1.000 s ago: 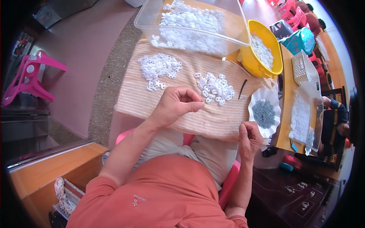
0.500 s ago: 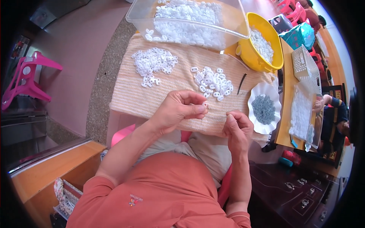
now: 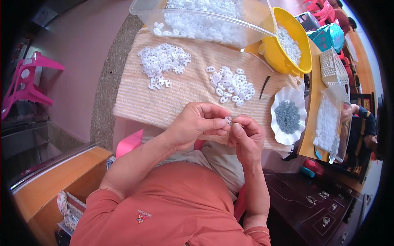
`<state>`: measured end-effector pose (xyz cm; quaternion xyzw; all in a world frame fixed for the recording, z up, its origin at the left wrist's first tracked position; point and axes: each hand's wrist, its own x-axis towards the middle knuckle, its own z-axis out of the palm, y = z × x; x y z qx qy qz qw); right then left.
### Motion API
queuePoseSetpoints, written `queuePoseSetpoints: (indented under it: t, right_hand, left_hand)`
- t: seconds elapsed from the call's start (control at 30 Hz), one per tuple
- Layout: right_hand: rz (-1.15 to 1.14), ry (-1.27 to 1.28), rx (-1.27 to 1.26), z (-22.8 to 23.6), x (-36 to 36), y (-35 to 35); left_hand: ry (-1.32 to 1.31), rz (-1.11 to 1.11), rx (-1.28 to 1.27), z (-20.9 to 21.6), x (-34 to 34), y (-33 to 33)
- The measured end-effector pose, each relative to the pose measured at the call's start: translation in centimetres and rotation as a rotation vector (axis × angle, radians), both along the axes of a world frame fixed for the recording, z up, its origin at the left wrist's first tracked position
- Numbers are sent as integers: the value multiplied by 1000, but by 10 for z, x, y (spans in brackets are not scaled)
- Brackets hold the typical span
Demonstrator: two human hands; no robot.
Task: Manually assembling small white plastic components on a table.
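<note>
**Loads going on here, so left to right it is**

Far left there's a pink stool (image 3: 28, 91) on the floor, with an orangey wooden cabinet (image 3: 57, 164) lower down. Then comes the striped cloth (image 3: 135, 98) covering the table. On its left side sits a heap of squarish white bits (image 3: 164, 59) with holes in them, a few strays just below. Behind that is a big see-through bin (image 3: 145, 18) with a ton of white pieces (image 3: 205, 24) inside.

The left hand (image 3: 199, 123) is over the near edge of the cloth, thumb and forefinger clamped on one small white part (image 3: 228, 119). That part has at least one hole and is right between the two hands. Behind it there's a pile of oval white bits (image 3: 232, 85). The right hand (image 3: 248, 135) has its thumb and forefinger close together right beside the part; can't tell if they're pinching anything, way too tiny.

Further right: a thin black strip (image 3: 264, 87), a yellow bowl (image 3: 275, 55) with more white stuff, and a wavy white dish (image 3: 287, 93) full of grey bits (image 3: 287, 117). Past those, a holey basket (image 3: 332, 67), a clear tray of white pieces (image 3: 327, 121), and another person's hand (image 3: 347, 114) at the tray.
</note>
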<state>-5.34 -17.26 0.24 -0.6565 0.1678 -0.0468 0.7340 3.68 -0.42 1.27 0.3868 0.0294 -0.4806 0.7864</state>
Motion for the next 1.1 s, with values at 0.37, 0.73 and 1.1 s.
queuePoseSetpoints:
  t: [0.37,0.73,1.1]
  right_hand:
    - [37,-60,-7,-10,-3,-2]
    - [4,-94,-9,-18,-5,-4]
    - [1,-57,-13,-18,-5,-4]
  left_hand:
    - [33,-26,-36,-4,-1,0]
    - [36,-31,-37,-3,-3,-2]
    - [37,-18,-49,-4,-4,-2]
